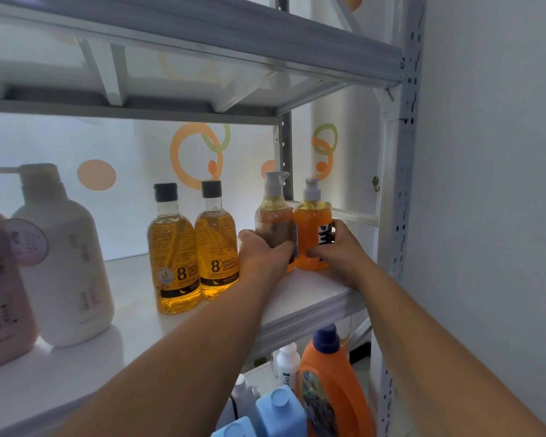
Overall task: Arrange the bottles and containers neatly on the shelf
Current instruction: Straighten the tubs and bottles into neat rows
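On the white shelf board [309,294], at its right end, stand two pump bottles side by side. My left hand [262,253] wraps the clear amber pump bottle [273,216]. My right hand [341,247] grips the orange pump bottle [311,222], fingers over its black-and-white label. The two bottles touch each other and stand upright. Left of them stand two amber shampoo bottles with black caps [174,247] [216,241]. Farther left are a large white pump bottle [63,263] and a pink bottle [0,294], partly cut off by the frame edge.
An upper shelf [202,58] hangs close overhead. A perforated grey upright [404,184] and the wall bound the right side. On the lower shelf stand an orange detergent jug [328,389], a small white bottle [287,364] and blue containers [281,411].
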